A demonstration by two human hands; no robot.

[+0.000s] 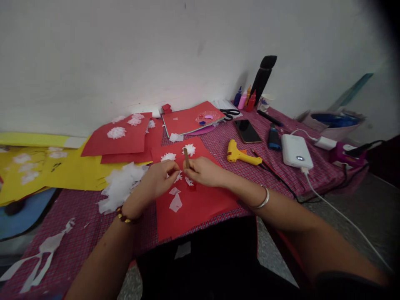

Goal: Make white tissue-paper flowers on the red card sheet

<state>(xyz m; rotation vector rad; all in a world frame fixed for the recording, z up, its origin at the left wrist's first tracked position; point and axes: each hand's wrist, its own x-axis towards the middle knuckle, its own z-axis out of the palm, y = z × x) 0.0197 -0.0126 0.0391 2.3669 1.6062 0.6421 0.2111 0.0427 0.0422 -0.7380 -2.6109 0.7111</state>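
A red paper sheet [200, 212] lies before me, with white ruffled tissue flowers [189, 150] on its upper part. My right hand [203, 171] pinches a brown wooden craft stick [186, 158], which points up and away over the sheet. Close beside it, my left hand [159, 175] has thumb and fingers drawn together above the same sheet; what they hold, if anything, is hidden. Loose pieces of thin white paper [176, 203] rest just below the hands. A pile of white tissue pieces [122, 186] is left of my left hand.
Red sheets with white flowers [116, 132] and yellow paper [75, 168] cover the left side. Rightward lie a yellow glue gun [242, 154] with its cord, a phone [247, 131] and a white power bank [296, 151]. Scissors [229, 112] and paint bottles [243, 100] are near the wall.
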